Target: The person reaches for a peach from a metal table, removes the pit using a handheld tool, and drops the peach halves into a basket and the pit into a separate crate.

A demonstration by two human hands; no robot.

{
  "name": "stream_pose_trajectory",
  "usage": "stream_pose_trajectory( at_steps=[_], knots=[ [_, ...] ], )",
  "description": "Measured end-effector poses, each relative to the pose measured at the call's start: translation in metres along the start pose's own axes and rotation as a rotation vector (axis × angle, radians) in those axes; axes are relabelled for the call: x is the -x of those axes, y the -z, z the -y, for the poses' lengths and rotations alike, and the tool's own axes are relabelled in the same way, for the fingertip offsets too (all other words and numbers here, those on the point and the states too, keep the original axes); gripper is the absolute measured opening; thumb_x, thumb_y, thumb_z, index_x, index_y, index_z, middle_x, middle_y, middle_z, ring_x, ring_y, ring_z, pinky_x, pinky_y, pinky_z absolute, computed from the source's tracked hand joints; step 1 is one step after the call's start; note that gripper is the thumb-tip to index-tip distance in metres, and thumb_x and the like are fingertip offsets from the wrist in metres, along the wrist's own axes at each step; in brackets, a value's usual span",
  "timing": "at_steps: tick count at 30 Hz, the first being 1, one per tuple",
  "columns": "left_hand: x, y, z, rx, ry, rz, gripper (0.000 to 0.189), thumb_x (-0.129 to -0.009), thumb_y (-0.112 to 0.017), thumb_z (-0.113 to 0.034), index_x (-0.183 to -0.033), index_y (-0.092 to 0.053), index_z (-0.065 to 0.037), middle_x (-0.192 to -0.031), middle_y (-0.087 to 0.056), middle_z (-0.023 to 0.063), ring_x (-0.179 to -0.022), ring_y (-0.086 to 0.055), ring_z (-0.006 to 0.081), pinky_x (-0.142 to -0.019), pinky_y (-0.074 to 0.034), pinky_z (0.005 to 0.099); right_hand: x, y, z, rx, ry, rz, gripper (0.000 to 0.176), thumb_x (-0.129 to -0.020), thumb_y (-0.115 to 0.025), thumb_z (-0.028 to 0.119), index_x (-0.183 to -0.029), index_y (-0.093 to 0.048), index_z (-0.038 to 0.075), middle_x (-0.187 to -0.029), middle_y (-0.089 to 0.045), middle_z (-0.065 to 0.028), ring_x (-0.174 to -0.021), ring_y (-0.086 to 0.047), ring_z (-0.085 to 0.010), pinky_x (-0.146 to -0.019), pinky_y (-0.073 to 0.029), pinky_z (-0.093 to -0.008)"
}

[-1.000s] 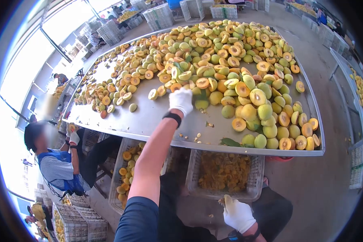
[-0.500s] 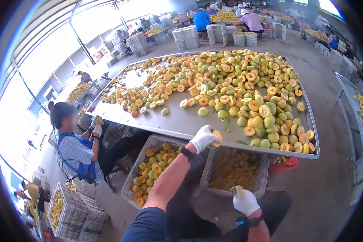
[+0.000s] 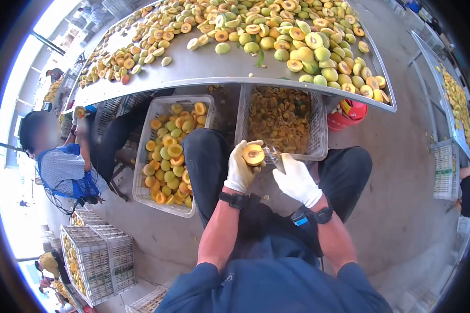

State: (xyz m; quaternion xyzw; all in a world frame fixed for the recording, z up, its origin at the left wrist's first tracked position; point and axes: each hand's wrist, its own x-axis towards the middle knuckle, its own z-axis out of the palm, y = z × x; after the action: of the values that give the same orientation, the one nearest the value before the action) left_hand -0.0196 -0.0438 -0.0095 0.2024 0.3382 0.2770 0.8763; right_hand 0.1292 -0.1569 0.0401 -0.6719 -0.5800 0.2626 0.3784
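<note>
My left hand, in a white glove, holds a halved yellow fruit with its cut face and brown pit showing. Facing it, my right hand, also gloved, grips a small metal tool whose tip is close beside the fruit. Both hands are above my lap, between my knees. Just beyond them is a crate of brownish scraps. A second crate, holding halved fruit, stands left of my knee. Many cut fruits lie on the metal table in front.
A red bucket stands under the table's right part. At the left sits a person in a blue apron, with stacked crates behind. Another table with fruit is at the far right.
The view has tilted down. My left hand has come back from the table edge to my lap with the fruit, and both hands are now close together.
</note>
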Motion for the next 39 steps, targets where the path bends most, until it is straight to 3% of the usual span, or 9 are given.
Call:
stream_pose_trajectory(
  at_steps=[2, 3, 7, 12, 19, 21, 26, 35, 39],
  knots=[
    [-0.001, 0.001, 0.01, -0.332, -0.323, -0.105, 0.046, -0.094, -0.041, -0.034, -0.114, -0.063, 0.0, -0.098, -0.069, 0.0183, -0.069, -0.066, 0.0216, -0.049, -0.048, 0.0247, 0.008, -0.016, -0.005, 0.052, 0.058, -0.03, 0.025, -0.083, -0.06, 0.013, -0.099, -0.051, -0.005, -0.07, -0.059, -0.0257, -0.068, -0.06, -0.0445, -0.06, -0.047, -0.0511],
    [-0.001, 0.003, 0.005, -0.032, -0.171, -0.033, 0.048, -0.09, -0.04, -0.029, -0.116, -0.062, 0.004, -0.105, -0.068, 0.021, -0.084, -0.067, 0.0263, -0.068, -0.055, 0.0319, 0.01, -0.02, -0.004, 0.055, 0.05, -0.031, 0.025, -0.083, -0.06, 0.013, -0.099, -0.051, -0.005, -0.07, -0.059, -0.0257, -0.068, -0.06, -0.0445, -0.06, -0.047, -0.0511],
    [-0.002, -0.004, 0.009, 0.185, -0.156, 0.075, 0.055, -0.08, -0.039, -0.025, -0.12, -0.058, 0.009, -0.116, -0.062, 0.0253, -0.103, -0.061, 0.0321, -0.095, -0.048, 0.0411, 0.011, -0.034, 0.002, 0.062, -0.023, 0.006, 0.023, -0.083, -0.058, 0.012, -0.098, -0.052, -0.005, -0.068, -0.058, -0.0228, -0.066, -0.06, -0.0416, -0.06, -0.048, -0.0483],
    [0.001, -0.007, 0.014, 0.304, -0.137, 0.091, 0.053, -0.083, -0.04, -0.027, -0.118, -0.059, 0.008, -0.113, -0.063, 0.0238, -0.098, -0.062, 0.0315, -0.092, -0.05, 0.0414, 0.01, -0.046, 0.005, 0.172, -0.007, -0.07, 0.019, -0.085, -0.056, 0.01, -0.096, -0.051, -0.005, -0.071, -0.059, -0.0229, -0.068, -0.06, -0.0421, -0.06, -0.048, -0.0487],
    [-0.004, -0.001, 0.026, 0.182, -0.239, 0.052, 0.018, -0.094, -0.052, -0.016, -0.096, -0.062, -0.001, -0.094, -0.065, 0.0135, -0.087, -0.063, 0.0239, -0.082, -0.052, 0.0367, 0.015, -0.066, -0.012, 0.186, 0.019, -0.079, 0.023, -0.08, -0.054, 0.008, -0.097, -0.056, -0.007, -0.072, -0.06, -0.0229, -0.069, -0.061, -0.0394, -0.063, -0.051, -0.0469],
    [-0.007, 0.002, 0.032, 0.057, -0.33, 0.016, 0.012, -0.093, -0.055, -0.014, -0.094, -0.061, -0.004, -0.092, -0.064, 0.0107, -0.084, -0.062, 0.02, -0.078, -0.052, 0.0333, 0.016, -0.073, -0.025, 0.272, 0.198, -0.027, 0.025, -0.078, -0.054, 0.008, -0.098, -0.057, -0.007, -0.072, -0.06, -0.0238, -0.068, -0.061, -0.0411, -0.063, -0.051, -0.0469],
    [0.004, -0.017, 0.024, 0.055, -0.33, -0.1, 0.006, -0.092, -0.063, -0.01, -0.093, -0.059, -0.007, -0.081, -0.064, 0.0067, -0.071, -0.062, 0.0159, -0.065, -0.052, 0.0284, 0.006, -0.067, -0.001, 0.057, -0.224, 0.07, 0.036, -0.081, -0.052, 0.009, -0.11, -0.051, -0.01, -0.076, -0.063, -0.03, -0.073, -0.062, -0.05, -0.065, -0.051, -0.0553],
    [0.004, -0.01, 0.024, 0.012, -0.255, -0.163, 0.005, -0.087, -0.066, -0.006, -0.09, -0.062, -0.005, -0.077, -0.064, 0.0057, -0.065, -0.061, 0.0142, -0.061, -0.051, 0.0276, 0.005, -0.056, 0.009, 0.061, -0.305, 0.217, 0.036, -0.084, -0.05, 0.009, -0.115, -0.049, -0.009, -0.092, -0.062, -0.0358, -0.093, -0.06, -0.0502, -0.078, -0.051, -0.0516],
    [0.005, -0.005, 0.014, -0.192, -0.232, -0.11, 0.008, -0.087, -0.067, -0.011, -0.084, -0.065, -0.004, -0.075, -0.066, 0.0056, -0.063, -0.061, 0.0125, -0.059, -0.049, 0.0256, 0.016, -0.057, -0.016, 0.067, -0.177, 0.201, 0.032, -0.083, -0.051, 0.009, -0.11, -0.05, -0.008, -0.083, -0.064, -0.0312, -0.081, -0.065, -0.0454, -0.072, -0.053, -0.0479]
  ],
)
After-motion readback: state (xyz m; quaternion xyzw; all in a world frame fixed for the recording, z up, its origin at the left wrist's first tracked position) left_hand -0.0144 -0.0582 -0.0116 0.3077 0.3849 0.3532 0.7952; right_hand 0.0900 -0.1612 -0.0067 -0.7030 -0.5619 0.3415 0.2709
